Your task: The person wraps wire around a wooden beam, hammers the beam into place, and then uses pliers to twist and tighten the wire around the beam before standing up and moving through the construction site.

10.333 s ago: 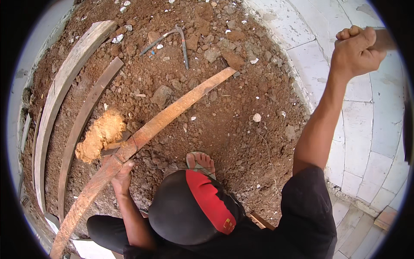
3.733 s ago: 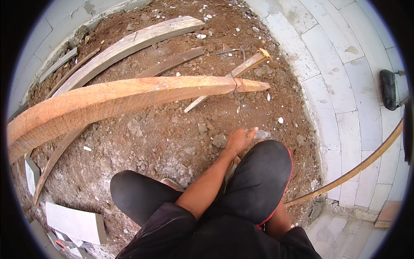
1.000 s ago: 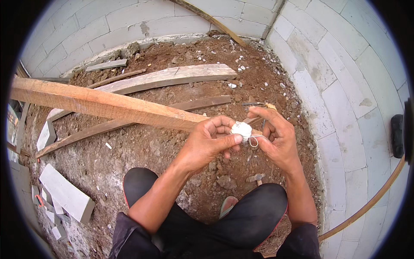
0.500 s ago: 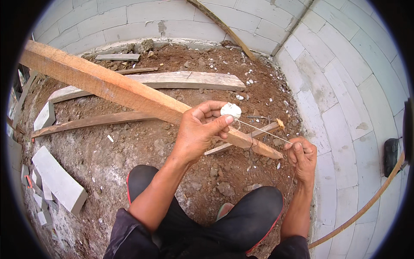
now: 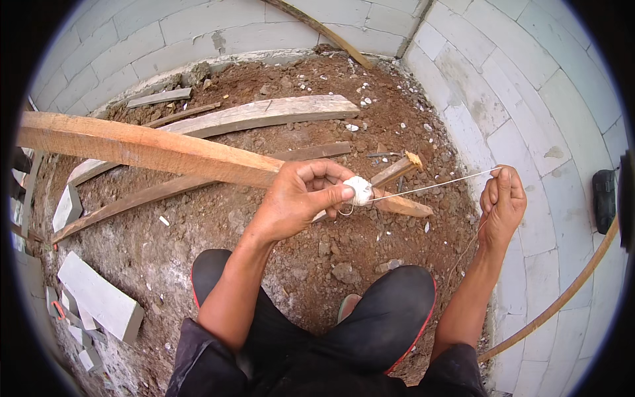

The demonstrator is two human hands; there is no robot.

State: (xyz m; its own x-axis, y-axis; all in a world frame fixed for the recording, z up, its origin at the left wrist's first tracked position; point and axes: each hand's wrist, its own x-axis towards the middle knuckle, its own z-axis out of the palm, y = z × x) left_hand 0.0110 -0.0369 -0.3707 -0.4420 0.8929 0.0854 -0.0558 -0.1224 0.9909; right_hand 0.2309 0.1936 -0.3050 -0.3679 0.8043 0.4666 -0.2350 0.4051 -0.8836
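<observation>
My left hand [image 5: 291,202] pinches a small wound bundle of white string [image 5: 359,190] between thumb and fingers. A small loose loop dangles under it. From the bundle a taut length of string [image 5: 433,186] runs to the right and slightly up. My right hand [image 5: 504,205] grips its other end between thumb and forefinger, fingers curled, near the right wall. A slack tail of string hangs below that hand. Behind and under my left hand lies a long squared wooden beam [image 5: 165,149], its pointed end showing past the bundle.
Weathered planks [image 5: 271,114] and a short broken timber [image 5: 397,169] lie on the rubbly soil [image 5: 317,261]. Grey block pieces [image 5: 102,298] sit at left. Block walls [image 5: 529,86] meet in the far corner, where a pole [image 5: 324,30] leans. A curved wooden strip [image 5: 562,301] stands at right.
My right hand has moved right and upward, away from my left hand. The string between them is longer now. The left hand still pinches the bundle, and the whole view has shifted slightly.
</observation>
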